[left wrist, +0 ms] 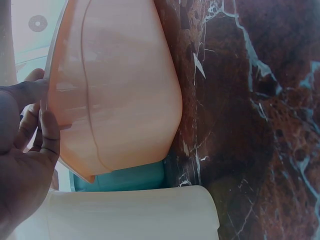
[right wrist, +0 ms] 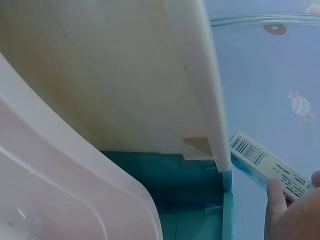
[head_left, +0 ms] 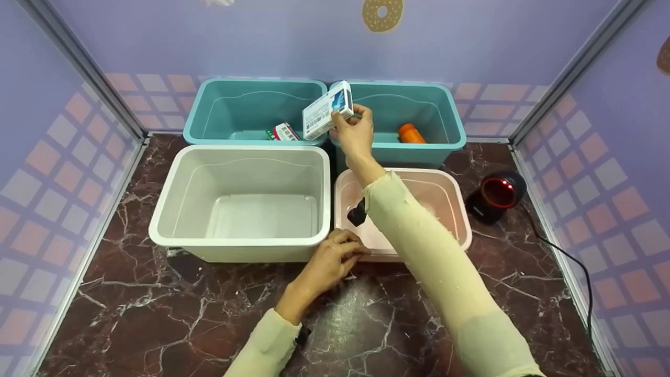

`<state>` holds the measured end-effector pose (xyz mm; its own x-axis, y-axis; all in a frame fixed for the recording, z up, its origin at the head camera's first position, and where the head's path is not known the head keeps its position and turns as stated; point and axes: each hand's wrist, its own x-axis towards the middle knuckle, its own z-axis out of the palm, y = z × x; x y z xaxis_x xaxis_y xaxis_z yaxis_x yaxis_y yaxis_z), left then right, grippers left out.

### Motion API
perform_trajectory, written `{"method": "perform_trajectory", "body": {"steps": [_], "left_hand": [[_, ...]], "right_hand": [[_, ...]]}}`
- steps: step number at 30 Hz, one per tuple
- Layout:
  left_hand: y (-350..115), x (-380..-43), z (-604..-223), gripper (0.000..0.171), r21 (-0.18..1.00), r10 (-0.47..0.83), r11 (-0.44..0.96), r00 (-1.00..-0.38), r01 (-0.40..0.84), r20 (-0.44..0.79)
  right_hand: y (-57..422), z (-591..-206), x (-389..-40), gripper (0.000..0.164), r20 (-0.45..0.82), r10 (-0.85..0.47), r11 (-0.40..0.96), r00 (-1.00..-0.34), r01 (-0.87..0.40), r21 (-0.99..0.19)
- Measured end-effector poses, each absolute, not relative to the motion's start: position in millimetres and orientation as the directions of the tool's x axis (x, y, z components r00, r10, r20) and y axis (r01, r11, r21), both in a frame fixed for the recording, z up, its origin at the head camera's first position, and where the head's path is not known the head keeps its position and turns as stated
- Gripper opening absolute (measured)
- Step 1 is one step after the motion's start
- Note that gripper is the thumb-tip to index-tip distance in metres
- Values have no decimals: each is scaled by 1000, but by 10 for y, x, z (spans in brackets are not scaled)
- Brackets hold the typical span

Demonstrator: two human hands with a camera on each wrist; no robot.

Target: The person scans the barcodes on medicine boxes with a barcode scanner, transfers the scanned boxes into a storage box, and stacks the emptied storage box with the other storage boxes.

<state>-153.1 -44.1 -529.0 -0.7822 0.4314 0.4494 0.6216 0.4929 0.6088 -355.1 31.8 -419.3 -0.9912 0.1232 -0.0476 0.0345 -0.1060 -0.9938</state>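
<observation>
My right hand [head_left: 356, 133] pinches a white medicine box [head_left: 325, 111] with blue artwork between thumb and fingers. It holds the box tilted over the adjoining rims of two teal bins at the back. In the right wrist view, a barcode shows on the side of the medicine box [right wrist: 267, 165]. My left hand [head_left: 335, 254] is at the near left corner of the pink bin [head_left: 463, 209], its bent fingers gripping the rim. Seen from the left wrist, fingers [left wrist: 50, 132] lie against the outer side of that rim.
A white bin [head_left: 241, 242] stands front left. The left teal bin [head_left: 191, 118] contains a red, white and green box [head_left: 285, 132]; the right teal bin [head_left: 458, 123] contains an orange bottle [head_left: 411, 134]. A black scanner [head_left: 497, 193], lit red, stands at right with its cable [head_left: 568, 256].
</observation>
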Motion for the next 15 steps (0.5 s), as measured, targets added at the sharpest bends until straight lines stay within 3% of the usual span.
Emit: {"method": "perform_trajectory", "body": {"steps": [15], "left_hand": [[-443, -1526, -5288, 15, 604, 433, 497, -781, 623, 450]], "right_hand": [[244, -4264, -3539, 46, -72, 47, 10, -996, 73, -997]]}}
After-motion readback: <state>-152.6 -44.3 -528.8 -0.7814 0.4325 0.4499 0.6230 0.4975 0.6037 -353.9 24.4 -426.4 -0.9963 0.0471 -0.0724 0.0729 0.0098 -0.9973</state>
